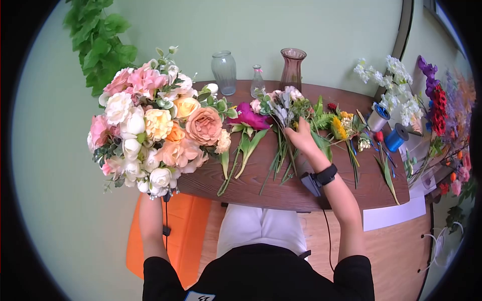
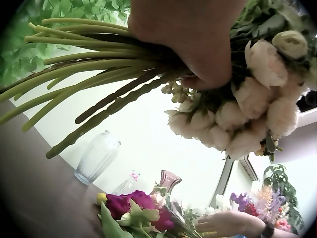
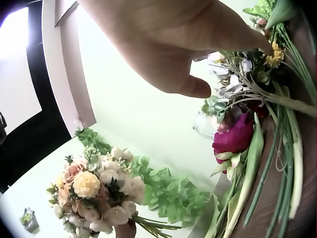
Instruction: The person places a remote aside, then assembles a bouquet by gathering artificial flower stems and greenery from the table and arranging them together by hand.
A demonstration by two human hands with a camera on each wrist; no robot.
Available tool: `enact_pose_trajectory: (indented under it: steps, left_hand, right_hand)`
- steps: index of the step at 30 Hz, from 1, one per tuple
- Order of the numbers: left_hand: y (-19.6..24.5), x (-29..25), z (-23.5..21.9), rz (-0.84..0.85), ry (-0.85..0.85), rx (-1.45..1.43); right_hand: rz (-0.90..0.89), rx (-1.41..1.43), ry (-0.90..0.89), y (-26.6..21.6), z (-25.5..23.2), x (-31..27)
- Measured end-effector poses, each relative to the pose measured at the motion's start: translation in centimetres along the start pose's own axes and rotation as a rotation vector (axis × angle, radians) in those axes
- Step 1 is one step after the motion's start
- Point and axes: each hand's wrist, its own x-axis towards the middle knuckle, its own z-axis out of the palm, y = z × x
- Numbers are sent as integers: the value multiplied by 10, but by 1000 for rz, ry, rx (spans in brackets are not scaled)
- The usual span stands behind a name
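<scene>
A large bouquet [image 1: 160, 125] of pink, peach, yellow and white flowers is held up at the left; it hides the left hand in the head view. In the left wrist view the left hand [image 2: 193, 39] grips its green stems [image 2: 99, 64] below the blooms. Over the tabletop, the right hand [image 1: 299, 136] is at the grey-leaved stems [image 1: 285, 113], thumb apart from the fingers. The right wrist view shows this hand [image 3: 168, 44] beside the pale foliage [image 3: 233, 84]; contact is unclear. A magenta flower [image 1: 248, 118] lies to its left.
Along the brown table's [image 1: 241, 193] back stand a clear vase [image 1: 224, 72], a small bottle [image 1: 257, 80] and a pink vase [image 1: 292, 67]. Yellow flowers [image 1: 340, 128], a silver spool [image 1: 377, 119], a blue spool [image 1: 396, 137] and a red tulip [image 1: 378, 136] lie right.
</scene>
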Motion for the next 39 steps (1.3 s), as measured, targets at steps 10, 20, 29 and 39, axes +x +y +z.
enact_pose_trajectory:
  steps: [10, 20, 29, 39]
  left_hand:
    - [9, -1, 8, 30, -31, 69]
    - [21, -13, 32, 51, -61, 108]
    - [7, 8, 38, 112, -56, 136]
    - [-24, 39, 23, 171, -24, 225]
  right_hand:
    - [-107, 433, -99, 1, -43, -89]
    - [34, 839, -203, 21, -6, -157]
    - [-195, 537, -121, -12, -40, -105]
    - [-199, 555, -199, -13, -30, -30]
